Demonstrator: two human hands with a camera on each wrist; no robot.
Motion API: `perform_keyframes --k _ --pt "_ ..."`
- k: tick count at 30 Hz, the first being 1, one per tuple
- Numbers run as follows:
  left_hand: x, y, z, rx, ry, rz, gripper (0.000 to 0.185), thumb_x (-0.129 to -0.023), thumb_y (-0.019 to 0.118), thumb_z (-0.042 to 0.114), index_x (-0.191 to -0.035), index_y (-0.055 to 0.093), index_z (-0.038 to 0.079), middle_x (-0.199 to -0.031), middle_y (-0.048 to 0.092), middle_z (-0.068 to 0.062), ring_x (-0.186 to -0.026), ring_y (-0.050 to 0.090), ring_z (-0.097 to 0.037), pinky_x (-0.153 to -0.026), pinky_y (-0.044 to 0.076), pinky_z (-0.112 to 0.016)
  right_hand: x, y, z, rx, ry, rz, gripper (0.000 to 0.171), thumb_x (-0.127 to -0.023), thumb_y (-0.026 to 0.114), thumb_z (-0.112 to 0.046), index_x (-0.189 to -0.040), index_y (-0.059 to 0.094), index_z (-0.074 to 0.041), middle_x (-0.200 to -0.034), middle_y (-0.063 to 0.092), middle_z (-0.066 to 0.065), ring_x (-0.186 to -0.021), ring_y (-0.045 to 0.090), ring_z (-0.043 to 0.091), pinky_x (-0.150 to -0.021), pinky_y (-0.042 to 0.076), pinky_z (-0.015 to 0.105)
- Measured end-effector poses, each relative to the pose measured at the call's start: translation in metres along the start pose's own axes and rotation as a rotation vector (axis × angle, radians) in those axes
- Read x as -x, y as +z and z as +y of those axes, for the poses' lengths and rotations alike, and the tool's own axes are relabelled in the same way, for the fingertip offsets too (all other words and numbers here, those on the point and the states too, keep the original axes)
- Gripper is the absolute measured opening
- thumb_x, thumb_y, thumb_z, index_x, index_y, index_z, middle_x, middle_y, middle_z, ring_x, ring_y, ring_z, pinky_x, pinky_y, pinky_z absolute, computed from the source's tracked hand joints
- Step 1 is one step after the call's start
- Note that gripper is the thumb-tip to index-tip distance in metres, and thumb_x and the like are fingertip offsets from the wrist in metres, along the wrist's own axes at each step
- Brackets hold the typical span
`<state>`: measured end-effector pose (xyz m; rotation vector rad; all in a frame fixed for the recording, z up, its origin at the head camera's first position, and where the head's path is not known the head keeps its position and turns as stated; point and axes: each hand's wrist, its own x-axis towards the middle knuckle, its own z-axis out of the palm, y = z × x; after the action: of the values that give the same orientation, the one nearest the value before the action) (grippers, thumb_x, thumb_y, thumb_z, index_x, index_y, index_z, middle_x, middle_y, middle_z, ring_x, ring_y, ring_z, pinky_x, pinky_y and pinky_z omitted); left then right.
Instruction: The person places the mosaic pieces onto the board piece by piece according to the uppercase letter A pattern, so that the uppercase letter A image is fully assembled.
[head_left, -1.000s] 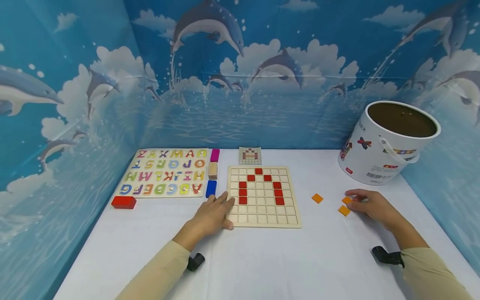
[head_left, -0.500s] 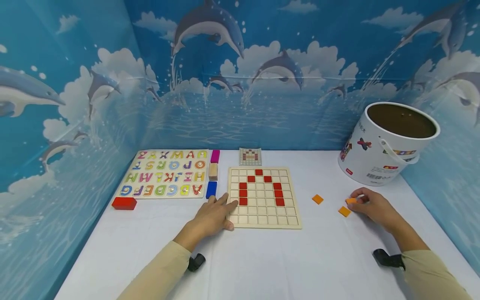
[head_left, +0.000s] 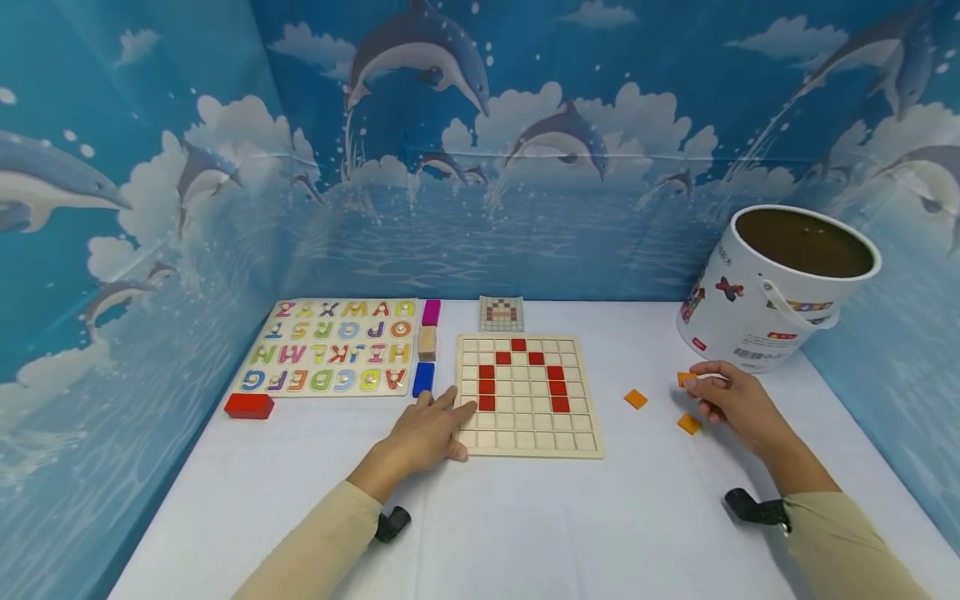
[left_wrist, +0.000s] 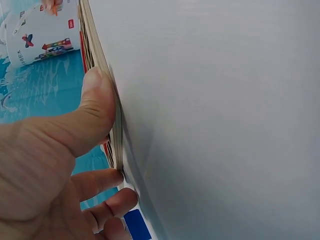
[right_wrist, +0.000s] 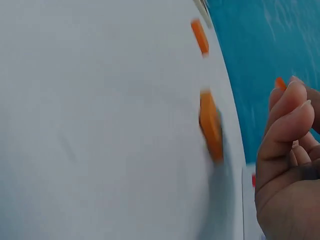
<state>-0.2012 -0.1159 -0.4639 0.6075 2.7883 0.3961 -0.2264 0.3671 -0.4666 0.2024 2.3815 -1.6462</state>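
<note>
My left hand [head_left: 422, 432] rests at the left edge of a wooden grid board [head_left: 529, 423], its index finger over the board and its thumb against the near left corner. In the left wrist view, the thumb [left_wrist: 100, 97] lies along the board's rim. Several red tiles [head_left: 487, 387] form an arch on the grid. Over the table to the right, my right hand [head_left: 737, 407] pinches an orange square tile [head_left: 686, 379] between thumb and fingers. One orange tile [head_left: 689, 424] lies just below that hand; another orange tile [head_left: 635, 399] sits nearer the board.
Behind the board lies a small pattern card [head_left: 501, 314]. A letter puzzle board [head_left: 330, 347] stands left, beside magenta [head_left: 431, 312], natural wood [head_left: 427, 342] and blue [head_left: 423, 379] blocks. A red block [head_left: 249, 406] sits at its corner. A white bucket [head_left: 757, 317] occupies the back right.
My right hand has picked up one orange tile from beside another and moved it up and slightly left. The left hand stays at the board, its index finger a little further over it.
</note>
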Motion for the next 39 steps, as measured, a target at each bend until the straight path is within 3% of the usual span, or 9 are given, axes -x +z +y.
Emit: perform_keyframes --k 4,8,12,17,22,26,29,35,39 --pt "-0.002 0.002 0.000 0.000 0.004 -0.004 0.078 -0.083 0.079 0.040 -0.153 0.050 0.024 -0.165 0.032 -0.015 -0.106 0.042 -0.025 -0.082 0.038 -0.036 -0.013 0.030 -0.015 -0.168 -0.033 -0.035 0.059 -0.097 0.072 -0.030 -0.142 0.040 -0.008 -0.097 0.068 0.002 -0.068 0.060 0.016 -0.062 0.052 0.022" --pt "-0.001 0.002 -0.001 -0.005 0.006 -0.002 0.077 -0.083 0.079 0.041 -0.153 0.050 0.024 -0.165 0.032 -0.016 -0.104 0.042 -0.024 -0.081 0.038 -0.036 -0.028 0.076 -0.036 -0.152 -0.058 -0.074 0.062 -0.098 0.071 -0.025 -0.145 0.038 -0.004 -0.100 0.065 0.007 -0.069 0.059 0.015 -0.062 0.052 0.023" --pt "0.001 0.002 -0.001 -0.015 0.007 0.001 0.077 -0.083 0.079 0.042 -0.153 0.050 0.024 -0.164 0.033 -0.016 -0.104 0.042 -0.025 -0.081 0.038 -0.036 -0.038 0.126 -0.058 -0.116 -0.065 -0.167 0.052 -0.098 0.069 -0.018 -0.141 0.043 -0.002 -0.092 0.065 0.011 -0.067 0.058 0.016 -0.058 0.048 0.024" --pt "0.000 0.003 0.000 -0.031 0.019 -0.003 0.077 -0.083 0.078 0.044 -0.153 0.050 0.025 -0.164 0.034 -0.016 -0.104 0.043 -0.025 -0.082 0.039 -0.036 -0.042 0.177 -0.076 0.014 -0.093 -0.259 0.037 -0.098 0.068 -0.013 -0.130 0.052 -0.003 -0.084 0.061 0.010 -0.059 0.052 0.018 -0.051 0.040 0.027" --pt "-0.001 0.002 0.001 -0.045 0.008 -0.012 0.077 -0.084 0.076 0.046 -0.153 0.050 0.027 -0.164 0.033 -0.014 -0.106 0.044 -0.024 -0.083 0.041 -0.037 -0.045 0.212 -0.086 0.257 -0.195 -0.230 0.026 -0.094 0.071 -0.012 -0.118 0.062 -0.007 -0.083 0.058 0.008 -0.059 0.047 0.019 -0.056 0.040 0.030" --pt "-0.001 0.000 0.001 -0.050 0.001 -0.019 0.077 -0.084 0.076 0.046 -0.153 0.049 0.027 -0.165 0.033 -0.013 -0.108 0.043 -0.025 -0.086 0.042 -0.039 -0.047 0.228 -0.091 0.434 -0.259 -0.152 0.021 -0.091 0.074 -0.015 -0.109 0.067 -0.010 -0.081 0.060 0.005 -0.067 0.051 0.018 -0.061 0.042 0.031" --pt "0.000 -0.001 0.000 -0.054 0.003 -0.020 0.077 -0.084 0.076 0.046 -0.153 0.049 0.027 -0.165 0.033 -0.013 -0.108 0.043 -0.025 -0.087 0.042 -0.040 -0.047 0.234 -0.094 0.489 -0.264 -0.121 0.019 -0.090 0.075 -0.015 -0.107 0.067 -0.010 -0.080 0.060 0.004 -0.068 0.052 0.019 -0.061 0.042 0.031" --pt "0.000 -0.002 -0.001 -0.049 -0.002 -0.012 0.076 -0.084 0.077 0.045 -0.153 0.050 0.028 -0.165 0.033 -0.013 -0.107 0.043 -0.025 -0.085 0.041 -0.039 -0.045 0.232 -0.097 0.494 -0.249 -0.109 0.024 -0.091 0.075 -0.018 -0.113 0.068 -0.011 -0.078 0.060 0.004 -0.066 0.052 0.018 -0.061 0.042 0.032" --pt "-0.001 -0.002 -0.002 -0.051 0.001 -0.013 0.077 -0.084 0.077 0.045 -0.153 0.049 0.028 -0.165 0.032 -0.014 -0.107 0.043 -0.025 -0.085 0.040 -0.038 -0.039 0.208 -0.093 0.450 -0.216 -0.079 0.033 -0.093 0.073 -0.021 -0.124 0.066 -0.010 -0.082 0.059 0.006 -0.070 0.053 0.020 -0.061 0.043 0.032"
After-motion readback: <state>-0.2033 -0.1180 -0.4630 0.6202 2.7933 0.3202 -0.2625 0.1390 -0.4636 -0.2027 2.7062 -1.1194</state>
